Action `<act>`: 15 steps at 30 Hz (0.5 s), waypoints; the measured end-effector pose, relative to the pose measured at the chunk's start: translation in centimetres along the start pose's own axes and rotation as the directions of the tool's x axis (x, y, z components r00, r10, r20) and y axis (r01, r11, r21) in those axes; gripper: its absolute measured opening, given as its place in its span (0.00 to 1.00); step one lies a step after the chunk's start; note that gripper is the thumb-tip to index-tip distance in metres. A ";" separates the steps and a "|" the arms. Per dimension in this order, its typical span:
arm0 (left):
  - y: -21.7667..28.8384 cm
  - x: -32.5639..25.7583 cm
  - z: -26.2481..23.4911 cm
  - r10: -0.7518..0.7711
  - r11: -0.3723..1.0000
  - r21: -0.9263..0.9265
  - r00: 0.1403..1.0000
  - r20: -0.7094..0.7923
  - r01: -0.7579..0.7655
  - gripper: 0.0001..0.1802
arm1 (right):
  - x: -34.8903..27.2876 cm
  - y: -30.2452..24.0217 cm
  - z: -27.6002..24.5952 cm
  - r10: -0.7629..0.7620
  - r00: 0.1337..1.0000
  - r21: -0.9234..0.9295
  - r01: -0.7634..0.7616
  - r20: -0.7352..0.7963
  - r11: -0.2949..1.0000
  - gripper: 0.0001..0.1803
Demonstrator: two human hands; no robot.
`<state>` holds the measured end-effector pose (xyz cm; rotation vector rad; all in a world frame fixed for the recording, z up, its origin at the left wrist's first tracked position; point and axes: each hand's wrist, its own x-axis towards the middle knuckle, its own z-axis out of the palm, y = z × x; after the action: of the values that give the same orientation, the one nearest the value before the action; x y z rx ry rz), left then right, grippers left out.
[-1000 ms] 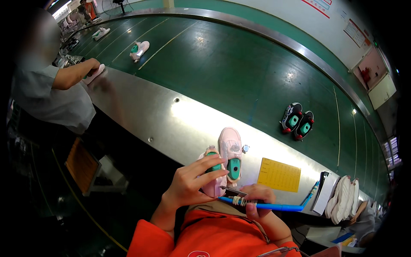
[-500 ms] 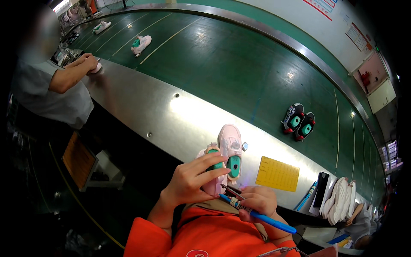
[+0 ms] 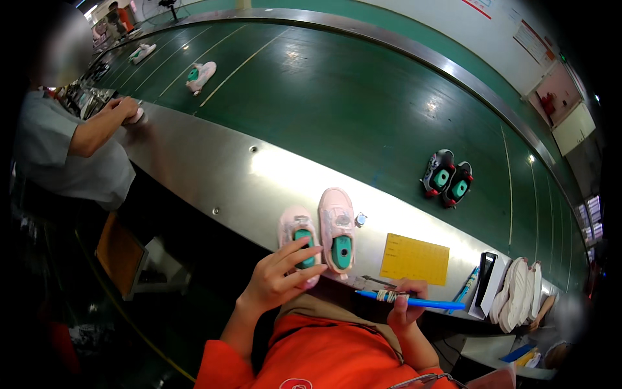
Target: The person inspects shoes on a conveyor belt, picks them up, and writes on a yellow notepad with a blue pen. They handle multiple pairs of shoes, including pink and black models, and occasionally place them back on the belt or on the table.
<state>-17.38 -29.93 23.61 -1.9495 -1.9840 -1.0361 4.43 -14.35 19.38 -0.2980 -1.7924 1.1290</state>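
The left hand point(image 3: 275, 275) hides part of one pink shoe point(image 3: 296, 219).

The head-worn fisheye looks down at the nearby hands point(image 3: 275, 277) and metal bench point(image 3: 194, 162).

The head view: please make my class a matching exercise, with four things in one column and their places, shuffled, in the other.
Things
1. Long bright-blue pen bound with pale bands
2. Left one of two pale pink shoes with green inserts
3. Yellow rectangular card
4. Pair of black shoes with red trim

Places
A. Flat on the silver metal bench, right of the pink shoes
B. On the wide green surface beyond the bench
C. In the right hand
D. Touched by the left hand

Pairs
1-C, 2-D, 3-A, 4-B
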 end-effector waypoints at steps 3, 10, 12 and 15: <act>-0.7 -2.0 1.1 -0.152 0.987 0.081 0.977 0.150 0.141 0.27 | -1.1 0.5 -0.1 0.069 0.990 0.051 -0.063 -0.122 0.997 0.10; 1.6 -1.3 4.7 0.079 0.951 0.303 0.996 -0.036 -0.065 0.38 | -2.3 1.6 -0.8 0.161 0.972 0.075 -0.150 -0.171 0.986 0.09; 1.9 0.2 6.4 0.112 0.943 0.303 0.989 0.092 -0.135 0.38 | -2.2 1.6 -0.6 0.181 0.967 0.112 -0.163 -0.180 0.980 0.08; 2.1 1.3 7.5 -0.001 0.968 0.246 0.980 0.197 -0.048 0.37 | -2.3 1.4 -1.1 0.193 0.966 0.105 -0.176 -0.175 0.979 0.07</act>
<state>-13.05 -24.72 19.53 -1.9944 -2.0664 -0.5721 6.15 -14.35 17.03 -0.5087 -1.5715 1.2649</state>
